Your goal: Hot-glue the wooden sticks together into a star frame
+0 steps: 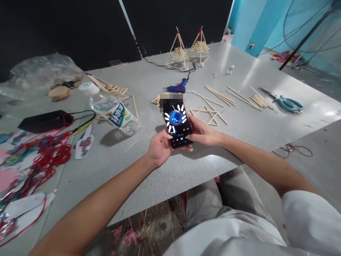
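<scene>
A smartphone (178, 122) is held upright between both hands above the grey table (106, 174). Its lit screen shows a blue round picture with white shapes around it and playback controls below. My left hand (160, 147) grips the lower left edge, thumb near the screen. My right hand (203, 132) holds the lower right side, its thumb over the bottom of the screen. Behind the phone lie a blue glue gun (178, 86) and a small stick piece (156, 101), partly hidden. A flat star-shaped stick frame (206, 115) lies just beyond my right hand.
A plastic bottle (114, 112) leans at the left, by a stick frame (134, 106). Red cord (50, 156) and a black case (45, 121) lie further left. Two stick pyramids (178, 53) stand at the back. Loose sticks (220, 95) and blue-handled scissors (289, 104) lie right.
</scene>
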Action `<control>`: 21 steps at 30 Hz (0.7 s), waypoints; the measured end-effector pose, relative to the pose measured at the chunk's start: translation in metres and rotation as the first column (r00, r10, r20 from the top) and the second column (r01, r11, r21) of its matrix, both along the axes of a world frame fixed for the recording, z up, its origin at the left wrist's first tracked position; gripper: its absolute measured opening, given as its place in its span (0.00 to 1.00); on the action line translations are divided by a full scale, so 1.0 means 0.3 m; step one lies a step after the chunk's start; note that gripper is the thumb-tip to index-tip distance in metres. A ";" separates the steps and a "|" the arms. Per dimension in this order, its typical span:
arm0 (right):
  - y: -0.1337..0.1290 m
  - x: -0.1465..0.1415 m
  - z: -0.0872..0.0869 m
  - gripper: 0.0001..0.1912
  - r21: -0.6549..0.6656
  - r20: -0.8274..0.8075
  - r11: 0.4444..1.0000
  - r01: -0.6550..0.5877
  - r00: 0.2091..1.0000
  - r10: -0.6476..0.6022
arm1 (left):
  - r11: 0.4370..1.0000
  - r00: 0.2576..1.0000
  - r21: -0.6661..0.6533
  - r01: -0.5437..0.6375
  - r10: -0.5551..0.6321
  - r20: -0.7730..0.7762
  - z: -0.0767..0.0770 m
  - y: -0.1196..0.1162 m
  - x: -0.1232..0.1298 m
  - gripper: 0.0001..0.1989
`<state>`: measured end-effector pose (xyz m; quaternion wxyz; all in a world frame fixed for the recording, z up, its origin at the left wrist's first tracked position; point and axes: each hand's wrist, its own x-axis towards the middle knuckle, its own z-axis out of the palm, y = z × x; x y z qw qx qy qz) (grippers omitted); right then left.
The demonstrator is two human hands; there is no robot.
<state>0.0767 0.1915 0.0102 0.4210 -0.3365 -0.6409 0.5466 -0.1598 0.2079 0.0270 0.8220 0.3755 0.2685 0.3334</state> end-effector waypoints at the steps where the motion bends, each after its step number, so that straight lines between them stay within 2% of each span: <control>1: 0.000 0.000 0.000 0.41 0.004 0.007 1.000 0.001 1.000 -0.001 | 1.000 1.000 -0.003 0.000 0.000 0.002 0.000 0.000 0.000 0.22; 8: 0.002 -0.004 -0.007 0.41 0.068 0.043 0.998 0.002 0.999 -0.004 | 1.000 1.000 -0.018 -0.014 0.014 -0.002 0.001 0.001 -0.002 0.23; 13: 0.002 0.000 0.000 0.38 0.028 0.014 1.000 -0.005 1.000 0.005 | 1.000 1.000 0.002 0.010 -0.010 0.001 0.001 0.000 0.001 0.23; 17: 0.001 0.002 0.006 0.42 0.003 0.010 1.000 -0.007 1.000 0.007 | 1.000 1.000 0.005 0.001 -0.001 -0.011 -0.002 -0.001 -0.002 0.22; 21: -0.001 0.002 0.009 0.43 -0.004 0.002 1.000 -0.014 1.000 0.014 | 1.000 0.999 0.019 -0.018 0.019 -0.027 0.001 -0.007 -0.003 0.25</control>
